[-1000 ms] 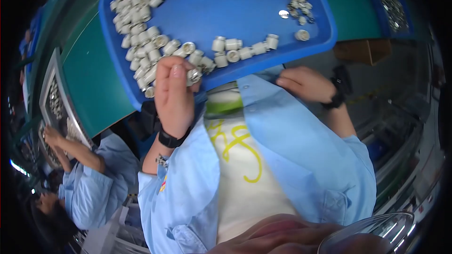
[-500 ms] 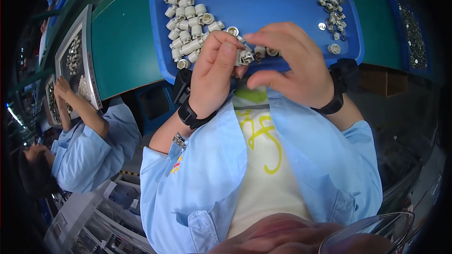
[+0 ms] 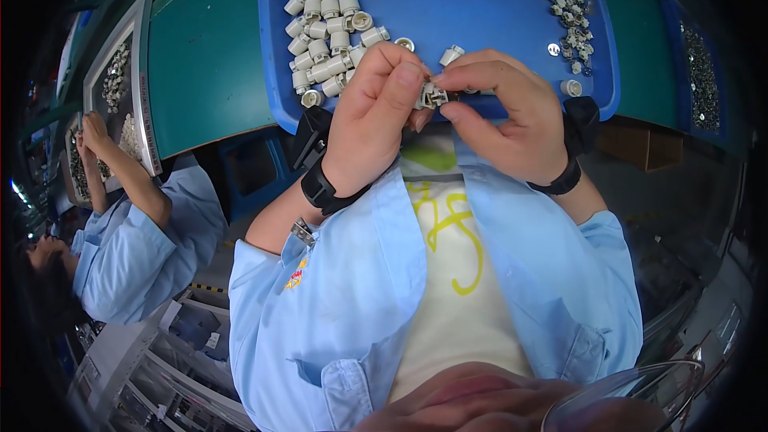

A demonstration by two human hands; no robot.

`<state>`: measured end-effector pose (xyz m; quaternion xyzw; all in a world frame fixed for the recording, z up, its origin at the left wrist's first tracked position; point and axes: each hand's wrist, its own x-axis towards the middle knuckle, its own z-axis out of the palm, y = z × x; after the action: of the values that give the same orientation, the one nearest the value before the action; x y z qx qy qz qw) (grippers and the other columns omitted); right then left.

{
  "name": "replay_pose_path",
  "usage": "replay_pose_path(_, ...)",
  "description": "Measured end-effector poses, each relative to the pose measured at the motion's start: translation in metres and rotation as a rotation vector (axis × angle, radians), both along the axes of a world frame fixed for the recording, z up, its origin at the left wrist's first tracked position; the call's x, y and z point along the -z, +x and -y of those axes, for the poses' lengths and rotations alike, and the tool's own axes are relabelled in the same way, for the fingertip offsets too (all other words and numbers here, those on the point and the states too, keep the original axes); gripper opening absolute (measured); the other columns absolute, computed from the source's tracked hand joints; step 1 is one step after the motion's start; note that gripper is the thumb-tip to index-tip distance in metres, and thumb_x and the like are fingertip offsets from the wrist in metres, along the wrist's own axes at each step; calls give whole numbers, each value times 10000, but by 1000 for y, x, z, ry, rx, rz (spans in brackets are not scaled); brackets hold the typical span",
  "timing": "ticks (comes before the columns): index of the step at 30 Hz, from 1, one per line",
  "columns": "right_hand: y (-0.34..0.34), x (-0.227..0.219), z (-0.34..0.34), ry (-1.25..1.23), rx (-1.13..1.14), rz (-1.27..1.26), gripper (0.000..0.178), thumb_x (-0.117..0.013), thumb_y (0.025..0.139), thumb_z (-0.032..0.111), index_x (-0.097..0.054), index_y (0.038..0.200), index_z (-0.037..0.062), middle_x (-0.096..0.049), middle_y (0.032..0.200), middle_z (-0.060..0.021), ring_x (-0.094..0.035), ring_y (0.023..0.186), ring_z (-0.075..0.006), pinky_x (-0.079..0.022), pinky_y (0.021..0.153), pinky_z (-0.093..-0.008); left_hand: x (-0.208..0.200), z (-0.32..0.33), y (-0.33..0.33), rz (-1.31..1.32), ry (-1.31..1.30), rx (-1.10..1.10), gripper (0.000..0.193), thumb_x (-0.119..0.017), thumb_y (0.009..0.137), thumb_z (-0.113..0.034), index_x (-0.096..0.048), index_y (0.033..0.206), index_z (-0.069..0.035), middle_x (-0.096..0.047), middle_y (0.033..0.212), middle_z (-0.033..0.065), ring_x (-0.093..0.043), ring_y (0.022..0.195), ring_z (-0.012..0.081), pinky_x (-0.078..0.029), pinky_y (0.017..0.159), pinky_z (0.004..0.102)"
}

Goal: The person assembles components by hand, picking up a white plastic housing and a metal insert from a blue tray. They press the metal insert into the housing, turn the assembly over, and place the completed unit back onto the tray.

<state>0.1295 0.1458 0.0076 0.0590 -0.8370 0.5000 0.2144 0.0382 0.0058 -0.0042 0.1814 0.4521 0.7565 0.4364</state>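
Over the tray's near edge, my left hand [image 3: 374, 108] pinches a small white lamp holder [image 3: 432, 96] between thumb and fingers, its metal-fitted end turned to the right. My right hand [image 3: 512, 116] closes in from the other side, thumb and forefinger around a small dark metal part [image 3: 453, 97] at that end; the exact contact is partly hidden. Many white lamp holders [image 3: 330, 8] lie along the left side of the blue tray [image 3: 432, 12]. One loose lamp holder [image 3: 451, 55] lies just beyond my hands.
Small metal-and-white parts [image 3: 572, 20] are heaped on the tray's right side, near a single lamp holder [image 3: 570, 87]. Another blue tray [image 3: 700, 72] of metal pieces stands far right. At left, a co-worker [image 3: 152, 224] handles parts at a grey-framed tray [image 3: 148, 72].
My right thumb and forefinger have closed from a wide gap onto the metal end of the lamp holder. My left hand keeps its pinch. The view has shifted slightly.
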Motion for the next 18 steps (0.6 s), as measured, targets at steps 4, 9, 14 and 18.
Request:
replay_pose_path(4,-2,-2,2,62,32,-66,265,-649,620,-11,-559,869,8,-582,811,-108,-568,734,-232,-453,654,-280,2,0,-1,-26,13,26,200,-413,906,-272,-425,897,-72,-458,770,-13,-379,558,40,-334,505,163)
replay_pose_path(9,-2,-6,6,135,78,-120,234,-666,582,-10,-527,768,16,-569,747,-106,-564,683,-243,-455,616,-297,-2,-2,1,-111,-36,-17,203,-399,911,-269,-425,877,-71,-443,738,-21,-364,542,32,-322,491,154)
replay_pose_path(14,-3,-9,4,213,84,-141,246,-670,549,-15,-505,728,22,-557,702,-103,-556,641,-253,-452,583,-308,0,0,-2,-139,-24,25,195,-395,914,-261,-423,869,-73,-418,698,-33,-351,548,19,-317,483,156)
replay_pose_path(18,-4,-10,5,264,85,-139,254,-673,535,-17,-503,720,23,-551,685,-100,-552,625,-259,-450,571,-308,-1,-1,-1,-157,-54,4,170,-405,912,-237,-423,865,-75,-409,688,-41,-343,561,13,-315,489,155)
